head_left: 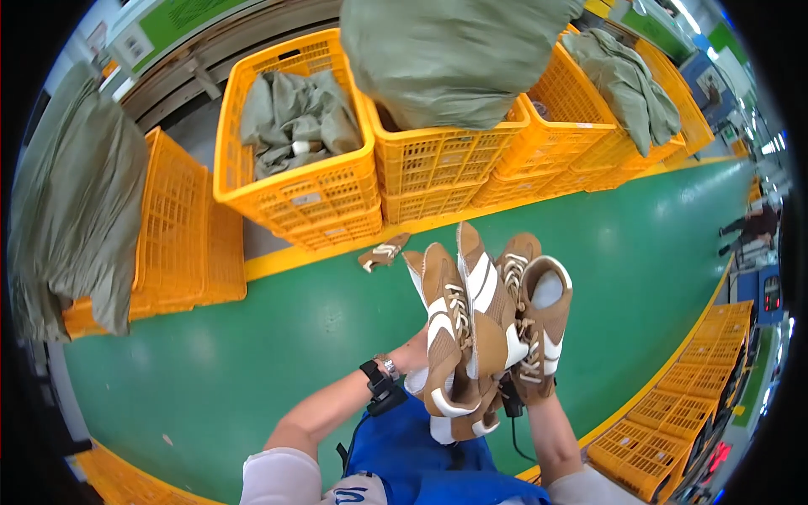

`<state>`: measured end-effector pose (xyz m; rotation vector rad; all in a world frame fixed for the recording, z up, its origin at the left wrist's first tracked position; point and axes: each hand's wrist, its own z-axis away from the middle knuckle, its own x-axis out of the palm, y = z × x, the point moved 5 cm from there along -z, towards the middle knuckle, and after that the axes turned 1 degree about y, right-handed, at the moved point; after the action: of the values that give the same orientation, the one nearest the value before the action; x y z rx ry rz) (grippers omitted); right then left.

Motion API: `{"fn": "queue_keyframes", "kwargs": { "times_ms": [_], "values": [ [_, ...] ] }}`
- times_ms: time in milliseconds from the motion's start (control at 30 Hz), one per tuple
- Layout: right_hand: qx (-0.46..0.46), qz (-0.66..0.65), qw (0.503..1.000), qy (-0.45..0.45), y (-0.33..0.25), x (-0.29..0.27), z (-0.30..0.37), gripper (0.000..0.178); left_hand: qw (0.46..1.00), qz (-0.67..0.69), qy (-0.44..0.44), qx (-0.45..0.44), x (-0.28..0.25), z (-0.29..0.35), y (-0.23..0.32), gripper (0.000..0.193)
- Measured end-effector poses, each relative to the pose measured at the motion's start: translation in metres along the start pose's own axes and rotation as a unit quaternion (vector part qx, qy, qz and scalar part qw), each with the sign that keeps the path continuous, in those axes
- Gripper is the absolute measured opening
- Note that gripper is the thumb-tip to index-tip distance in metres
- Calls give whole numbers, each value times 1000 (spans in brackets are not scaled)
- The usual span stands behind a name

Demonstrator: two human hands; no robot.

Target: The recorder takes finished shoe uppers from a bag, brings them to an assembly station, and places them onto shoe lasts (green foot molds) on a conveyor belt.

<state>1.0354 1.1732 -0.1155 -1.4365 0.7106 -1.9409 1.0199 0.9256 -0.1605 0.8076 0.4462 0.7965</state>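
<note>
Between my two hands I hold a bundle of several brown-and-white laced shoe uppers (484, 324), with white lining and no soles showing. My left hand (413, 352) grips the bundle's left side, its fingers hidden behind the uppers. At the lower right my right hand (539, 404) supports the bundle; its fingers are covered too. Beyond them a single brown-and-white upper (385, 252) lies on the green floor beside the yellow line.
Yellow plastic crates (295, 198) stand stacked along the far side, some with grey-green cloth (459, 63) over or in them. Another cloth-draped crate stack (181, 227) is on the left. More yellow crates (652, 438) line the right. A person (753, 225) is far off at right.
</note>
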Motion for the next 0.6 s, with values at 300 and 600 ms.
{"fn": "queue_keyframes", "kwargs": {
  "times_ms": [300,600],
  "values": [
    [-48,-49,993,94,175,-88,-90,49,996,-77,-48,-11,-108,-187,-106,82],
    [-95,-70,981,151,443,-231,-182,48,989,-128,-69,11,-189,-428,-302,83]
  ]
}}
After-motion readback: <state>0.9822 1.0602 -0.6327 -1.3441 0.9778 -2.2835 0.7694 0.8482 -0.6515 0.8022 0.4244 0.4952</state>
